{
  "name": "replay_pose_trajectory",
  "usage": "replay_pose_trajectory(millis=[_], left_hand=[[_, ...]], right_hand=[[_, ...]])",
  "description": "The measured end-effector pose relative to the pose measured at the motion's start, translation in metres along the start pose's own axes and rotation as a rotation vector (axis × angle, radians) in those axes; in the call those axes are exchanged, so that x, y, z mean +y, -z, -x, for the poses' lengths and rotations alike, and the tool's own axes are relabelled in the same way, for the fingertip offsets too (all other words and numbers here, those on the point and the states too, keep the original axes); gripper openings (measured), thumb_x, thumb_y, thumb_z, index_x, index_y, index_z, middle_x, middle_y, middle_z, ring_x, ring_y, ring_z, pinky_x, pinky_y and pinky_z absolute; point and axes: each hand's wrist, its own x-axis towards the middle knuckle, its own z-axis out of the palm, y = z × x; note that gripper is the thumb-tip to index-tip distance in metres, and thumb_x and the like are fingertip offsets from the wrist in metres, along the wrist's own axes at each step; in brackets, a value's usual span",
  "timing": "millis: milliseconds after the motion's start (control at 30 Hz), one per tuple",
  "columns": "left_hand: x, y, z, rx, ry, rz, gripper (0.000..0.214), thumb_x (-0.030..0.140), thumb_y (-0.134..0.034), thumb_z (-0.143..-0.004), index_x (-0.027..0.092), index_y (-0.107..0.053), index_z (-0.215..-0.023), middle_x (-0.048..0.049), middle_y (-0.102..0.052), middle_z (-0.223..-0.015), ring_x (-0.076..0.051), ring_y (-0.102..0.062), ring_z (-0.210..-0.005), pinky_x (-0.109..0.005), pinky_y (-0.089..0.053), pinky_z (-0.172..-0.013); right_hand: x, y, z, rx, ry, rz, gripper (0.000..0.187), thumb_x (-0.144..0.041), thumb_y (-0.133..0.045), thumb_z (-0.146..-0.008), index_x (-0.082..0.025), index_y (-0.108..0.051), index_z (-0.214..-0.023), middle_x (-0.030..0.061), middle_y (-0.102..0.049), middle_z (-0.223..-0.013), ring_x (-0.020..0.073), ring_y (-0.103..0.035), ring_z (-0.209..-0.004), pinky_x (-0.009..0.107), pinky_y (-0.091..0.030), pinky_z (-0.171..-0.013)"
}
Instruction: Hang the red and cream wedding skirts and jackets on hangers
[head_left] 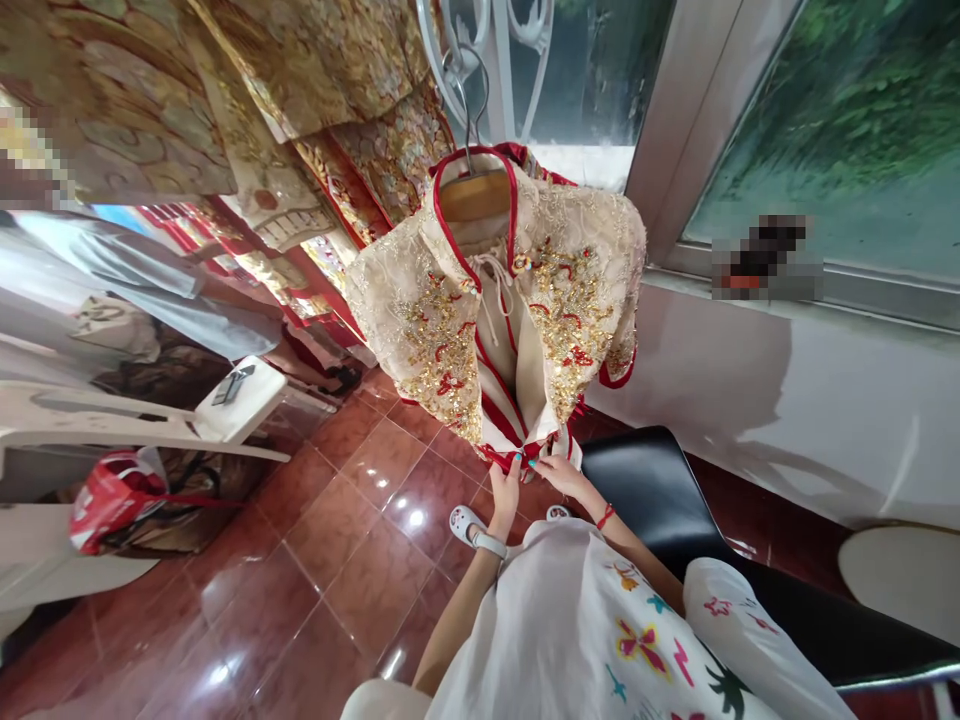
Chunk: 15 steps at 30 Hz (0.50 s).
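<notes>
A cream jacket point(427, 290) with gold beading, red embroidery and red piping hangs from a hanger point(474, 105) in front of me. Its collar is closed by a small tie, while the front below gapes apart. At the lower front edge, my left hand point(504, 490) pinches the red-trimmed hem. Close beside it, my right hand point(556, 474) pinches the other front edge of the jacket. The fingertips of both hands nearly meet there. Whatever small fastening may lie between them is too small to make out.
Gold and red embroidered garments point(300, 70) hang at the upper left. A black chair point(652, 490) stands close on my right, below the window point(840, 130). On the left are a white plastic chair point(240, 400), a red bag point(112, 500) and another person's legs point(307, 360).
</notes>
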Motion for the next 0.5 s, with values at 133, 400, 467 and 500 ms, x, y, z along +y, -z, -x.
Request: replay_pose_trajectory(millis=[133,400,467,500], left_hand=[[-0.001,-0.003,0.002,-0.034,-0.007,0.022,0.032,0.041,-0.077,-0.068,0.017,-0.057,-0.067,0.0011,-0.059,-0.064,-0.013,-0.053,-0.060,-0.026,-0.043,-0.063],[-0.003,-0.003,0.006,-0.060,-0.039,0.025,0.033,0.044,-0.074,-0.071,0.017,-0.055,-0.067,0.0013,-0.059,-0.064,-0.012,-0.055,-0.061,-0.026,-0.047,-0.063],[-0.003,-0.003,0.006,-0.061,-0.041,0.021,0.035,0.045,-0.074,-0.071,0.017,-0.054,-0.066,0.0023,-0.057,-0.062,-0.011,-0.053,-0.059,-0.025,-0.046,-0.061],[-0.003,-0.004,0.007,-0.059,-0.042,0.018,0.036,0.046,-0.073,-0.071,0.017,-0.053,-0.065,0.0027,-0.056,-0.061,-0.011,-0.052,-0.058,-0.025,-0.046,-0.060]], right_hand=[[-0.010,-0.009,0.004,0.044,0.073,0.110,0.032,-0.049,-0.068,-0.079,-0.018,-0.062,-0.070,0.0003,-0.058,-0.062,0.0147,-0.055,-0.058,0.028,-0.045,-0.058],[-0.026,-0.006,0.015,0.171,0.356,0.475,0.029,-0.039,-0.052,-0.089,-0.018,-0.069,-0.079,0.0078,-0.069,-0.081,0.0210,-0.063,-0.074,0.034,-0.049,-0.073],[-0.024,-0.007,0.016,0.194,0.328,0.452,0.029,-0.041,-0.053,-0.088,-0.017,-0.071,-0.086,0.0080,-0.069,-0.078,0.0204,-0.062,-0.067,0.034,-0.049,-0.068],[-0.022,-0.007,0.016,0.197,0.310,0.424,0.030,-0.041,-0.054,-0.088,-0.016,-0.070,-0.087,0.0078,-0.069,-0.075,0.0200,-0.062,-0.065,0.034,-0.049,-0.066]])
